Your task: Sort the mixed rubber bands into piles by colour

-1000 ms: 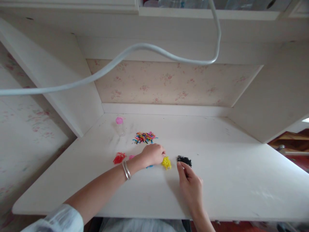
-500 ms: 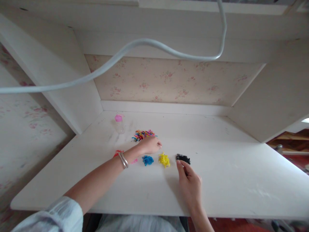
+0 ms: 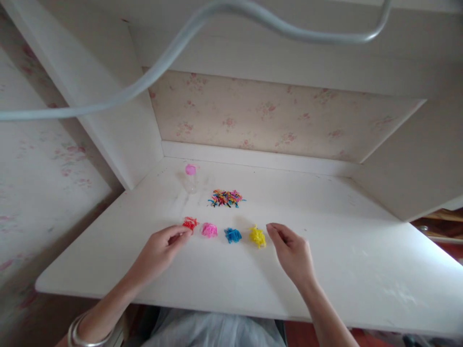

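Note:
Small rubber bands lie sorted in a row on the white desk point(image 3: 347, 270): a red pile point(image 3: 190, 223), a pink pile point(image 3: 209, 230), a blue pile point(image 3: 232, 235) and a yellow pile point(image 3: 257, 236). Behind them sits a mixed-colour heap point(image 3: 226, 197). My left hand point(image 3: 162, 248) reaches to the red pile, thumb and fingertips pinched together right beside it; whatever they hold is too small to see. My right hand point(image 3: 292, 250) rests just right of the yellow pile with fingers loosely bent and apart. It hides the black pile.
A small clear bottle with a pink cap point(image 3: 190, 177) stands at the back left of the desk. White side panels point(image 3: 119, 120) and a flowered back wall point(image 3: 275, 115) enclose the desk. A grey cable point(image 3: 173, 48) hangs across the top of the view.
My left hand has drawn back from the mixed heap and moved left to the red pile. My right hand has shifted over the black pile. The view has moved left and closer.

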`<state>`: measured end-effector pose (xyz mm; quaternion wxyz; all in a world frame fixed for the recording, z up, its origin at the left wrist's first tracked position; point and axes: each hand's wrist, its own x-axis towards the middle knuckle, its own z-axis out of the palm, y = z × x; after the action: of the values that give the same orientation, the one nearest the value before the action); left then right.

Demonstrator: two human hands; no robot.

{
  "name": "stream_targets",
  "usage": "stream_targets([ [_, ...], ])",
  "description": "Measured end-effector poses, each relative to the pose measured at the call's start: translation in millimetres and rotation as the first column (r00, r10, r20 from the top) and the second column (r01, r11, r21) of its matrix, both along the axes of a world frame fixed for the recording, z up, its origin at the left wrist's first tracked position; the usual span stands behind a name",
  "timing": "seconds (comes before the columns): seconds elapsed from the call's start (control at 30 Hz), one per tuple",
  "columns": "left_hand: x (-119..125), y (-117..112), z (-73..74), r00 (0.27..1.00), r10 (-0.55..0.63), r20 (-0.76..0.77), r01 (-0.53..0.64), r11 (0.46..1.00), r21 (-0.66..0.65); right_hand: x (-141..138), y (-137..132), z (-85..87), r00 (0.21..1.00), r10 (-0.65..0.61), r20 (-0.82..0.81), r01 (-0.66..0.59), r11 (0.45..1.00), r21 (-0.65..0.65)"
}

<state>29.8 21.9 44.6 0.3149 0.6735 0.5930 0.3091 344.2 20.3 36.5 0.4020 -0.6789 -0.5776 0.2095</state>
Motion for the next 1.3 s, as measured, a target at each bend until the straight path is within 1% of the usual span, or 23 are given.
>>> stream_targets([
  [0.1,-24,-13,-28.5,0.988,0.153,0.023,-0.151,0.986,-0.074,-12,24,18.7,0.969,0.168,0.179,-0.159,0.985,-0.064],
  [0.17,-33,-16,-40.0,0.974,0.225,0.03,-0.222,0.972,-0.079,-24,42,25.1,0.916,0.267,0.3,-0.24,0.963,-0.124],
  [0.2,-35,-16,-42.8,0.971,0.236,0.038,-0.233,0.97,-0.075,-31,52,26.2,0.881,0.311,0.356,-0.27,0.949,-0.162],
  [0.3,-35,-16,-42.4,0.979,0.193,0.072,-0.189,0.98,-0.059,-57,77,23.6,0.745,0.411,0.525,-0.296,0.91,-0.291],
  [0.37,-33,-16,-39.1,0.984,0.157,0.08,-0.154,0.987,-0.043,-76,92,19.5,0.665,0.445,0.6,-0.29,0.894,-0.342],
  [0.4,-33,-17,-37.8,0.986,0.149,0.08,-0.147,0.989,-0.034,-86,99,17.4,0.638,0.454,0.622,-0.29,0.89,-0.353],
  [0.5,-34,-19,-36.5,0.987,0.137,0.088,-0.136,0.991,-0.011,-108,119,12.2,0.588,0.474,0.655,-0.296,0.88,-0.371],
  [0.63,-38,-19,-38.3,0.991,0.088,0.104,-0.087,0.996,-0.012,-124,143,5.9,0.53,0.495,0.688,-0.285,0.869,-0.406],
  [0.8,-39,-17,-39.3,0.989,0.061,0.135,-0.057,0.998,-0.032,-129,160,-3.1,0.482,0.528,0.699,-0.282,0.849,-0.447],
  [0.97,-41,-17,-39.6,0.987,0.052,0.155,-0.046,0.998,-0.048,-126,160,-6.7,0.464,0.535,0.706,-0.282,0.845,-0.455],
  [1.1,-41,-18,-39.7,0.987,0.046,0.152,-0.039,0.998,-0.049,-121,156,-5.3,0.468,0.531,0.706,-0.29,0.848,-0.444],
  [1.3,-39,-17,-37.0,0.989,0.043,0.142,-0.037,0.998,-0.043,-110,156,0.8,0.506,0.532,0.679,-0.314,0.846,-0.43],
])
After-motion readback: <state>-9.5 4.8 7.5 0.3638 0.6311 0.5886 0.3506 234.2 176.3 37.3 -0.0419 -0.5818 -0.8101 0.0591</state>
